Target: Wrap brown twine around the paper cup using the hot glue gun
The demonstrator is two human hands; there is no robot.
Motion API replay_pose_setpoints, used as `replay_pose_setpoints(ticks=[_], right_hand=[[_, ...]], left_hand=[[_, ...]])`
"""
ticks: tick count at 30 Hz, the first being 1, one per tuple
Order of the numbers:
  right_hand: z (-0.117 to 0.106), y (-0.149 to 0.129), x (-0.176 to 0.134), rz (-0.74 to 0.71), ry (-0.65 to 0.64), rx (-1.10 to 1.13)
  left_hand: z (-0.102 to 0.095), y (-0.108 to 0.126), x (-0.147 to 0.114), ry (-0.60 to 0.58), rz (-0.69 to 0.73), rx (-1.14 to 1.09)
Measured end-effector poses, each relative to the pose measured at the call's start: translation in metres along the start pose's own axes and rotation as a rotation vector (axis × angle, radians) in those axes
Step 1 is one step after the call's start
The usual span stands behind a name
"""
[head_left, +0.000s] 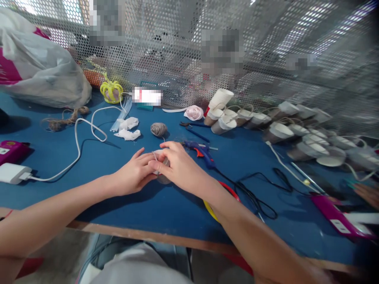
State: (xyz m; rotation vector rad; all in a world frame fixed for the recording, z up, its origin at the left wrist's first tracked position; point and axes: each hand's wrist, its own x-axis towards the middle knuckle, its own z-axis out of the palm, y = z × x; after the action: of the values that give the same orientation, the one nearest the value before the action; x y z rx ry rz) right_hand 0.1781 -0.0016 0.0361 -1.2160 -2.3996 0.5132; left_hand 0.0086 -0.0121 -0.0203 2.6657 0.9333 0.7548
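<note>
Over the near middle of the blue table, my left hand (136, 171) is closed around the left side of a small paper cup (163, 180). My right hand (180, 163) is closed on the cup's other side, its thumb and fingers pressed at the grey yarn on it. Most of the cup is hidden by my fingers. A strand of the yarn leads back to a grey yarn ball (159, 129) just beyond my hands. To the right of my right hand lies a blue glue gun (203, 152) with an orange trigger.
Wrapped cups with handles (278, 132) crowd the back right. Pliers (194, 128), a pale ribbon roll (194, 113) and glue sticks (122, 116) lie behind. A white cable (78, 146) crosses the left; a plastic bag (44, 63) stands beyond. Another person's hand (367, 193) is far right.
</note>
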Motion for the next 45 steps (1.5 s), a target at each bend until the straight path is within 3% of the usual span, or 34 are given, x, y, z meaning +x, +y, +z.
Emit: replay_pose_setpoints(ticks=[3,6,11,20,45], right_hand=[[0.005,0.001,0.005,0.037,-0.057,0.122],[0.001,0.004,0.004,0.06,0.051,0.308],[-0.007,0.011,-0.007,0.125,0.21,0.583],[0.003,0.033,-0.018,0.251,0.384,0.669],[0.018,0.04,-0.025,0.344,0.258,0.7]], left_hand=[[-0.001,0.001,0.0,-0.013,-0.022,-0.015],[-0.005,0.001,0.001,-0.043,-0.053,-0.09],[-0.012,0.001,0.005,-0.031,-0.171,-0.48],[-0.015,0.007,0.007,-0.07,-0.255,-0.73],[-0.02,0.012,0.003,-0.123,-0.127,-0.836]])
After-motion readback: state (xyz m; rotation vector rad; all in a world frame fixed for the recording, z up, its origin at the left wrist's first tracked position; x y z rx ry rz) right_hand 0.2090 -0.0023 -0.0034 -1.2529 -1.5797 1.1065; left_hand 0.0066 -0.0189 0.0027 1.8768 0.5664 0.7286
